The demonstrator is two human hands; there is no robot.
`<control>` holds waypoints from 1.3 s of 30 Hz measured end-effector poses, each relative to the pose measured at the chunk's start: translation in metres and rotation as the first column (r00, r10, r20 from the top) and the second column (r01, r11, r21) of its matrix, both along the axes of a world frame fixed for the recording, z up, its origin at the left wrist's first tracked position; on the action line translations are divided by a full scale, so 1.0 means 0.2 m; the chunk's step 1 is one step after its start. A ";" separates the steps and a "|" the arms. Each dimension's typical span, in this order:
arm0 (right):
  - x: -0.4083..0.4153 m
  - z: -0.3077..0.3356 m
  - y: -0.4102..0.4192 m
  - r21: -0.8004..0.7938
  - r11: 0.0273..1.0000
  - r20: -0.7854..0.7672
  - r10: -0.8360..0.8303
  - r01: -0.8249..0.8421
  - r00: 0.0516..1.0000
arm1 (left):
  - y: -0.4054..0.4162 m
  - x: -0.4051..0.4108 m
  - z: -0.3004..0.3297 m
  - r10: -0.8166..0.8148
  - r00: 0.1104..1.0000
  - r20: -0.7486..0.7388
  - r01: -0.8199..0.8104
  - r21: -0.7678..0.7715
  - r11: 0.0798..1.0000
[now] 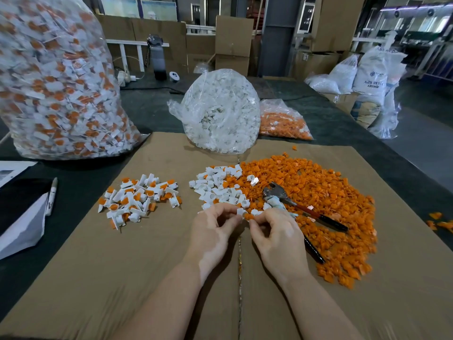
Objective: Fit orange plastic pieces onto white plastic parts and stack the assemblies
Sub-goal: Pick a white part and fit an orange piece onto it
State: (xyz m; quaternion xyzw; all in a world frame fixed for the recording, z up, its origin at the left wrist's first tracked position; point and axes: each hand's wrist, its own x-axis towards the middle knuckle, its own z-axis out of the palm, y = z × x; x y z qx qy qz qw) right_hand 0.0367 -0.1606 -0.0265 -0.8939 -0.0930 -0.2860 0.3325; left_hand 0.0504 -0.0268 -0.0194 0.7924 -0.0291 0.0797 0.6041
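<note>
Left hand (212, 225) fingers pinch white part (240, 211); right hand (274, 229) fingers pinch orange piece (250, 216)

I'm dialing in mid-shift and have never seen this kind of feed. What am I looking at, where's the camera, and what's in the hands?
No machine here: a person works bare-handed, filmed by one head-worn camera looking down. The left hand pinches a white part; the right hand pinches an orange piece against it. On the cardboard sheet lie a heap of orange pieces, loose white parts, finished assemblies on the left, and pliers. Behind them stand bags of stock.
</note>
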 end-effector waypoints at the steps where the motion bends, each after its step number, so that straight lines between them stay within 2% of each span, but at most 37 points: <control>1: 0.00 0.00 0.00 -0.022 1.000 0.006 -0.007 0.007 1.000 | 0.00 0.00 0.00 -0.011 1.000 -0.008 0.011 0.001 1.000; 5: 0.00 0.00 0.01 -0.080 0.997 0.031 -0.017 0.019 0.999 | -0.01 -0.01 0.00 -0.037 0.999 -0.013 0.038 0.066 0.997; 12: 0.00 -0.01 0.01 -0.068 0.998 0.014 0.008 -0.008 1.000 | -0.01 0.00 -0.01 -0.033 0.999 -0.036 0.037 0.114 0.993; 17: -0.01 0.02 0.00 0.004 0.996 0.011 0.092 -0.092 0.996 | -0.01 0.01 0.00 -0.007 0.996 -0.092 0.001 -0.073 0.997; 21: -0.02 0.03 0.00 0.009 0.994 0.011 0.110 -0.110 0.994 | 0.00 0.01 0.00 -0.050 0.995 -0.087 0.040 -0.118 0.992; 35: -0.01 0.03 0.00 -0.009 0.992 0.047 0.126 -0.126 0.991 | 0.00 0.02 -0.02 -0.027 0.999 -0.047 0.024 -0.058 0.998; 39: -0.01 0.03 0.00 -0.025 0.993 0.062 0.119 -0.117 0.991 | -0.01 0.01 -0.01 -0.035 0.998 -0.052 0.029 -0.118 0.993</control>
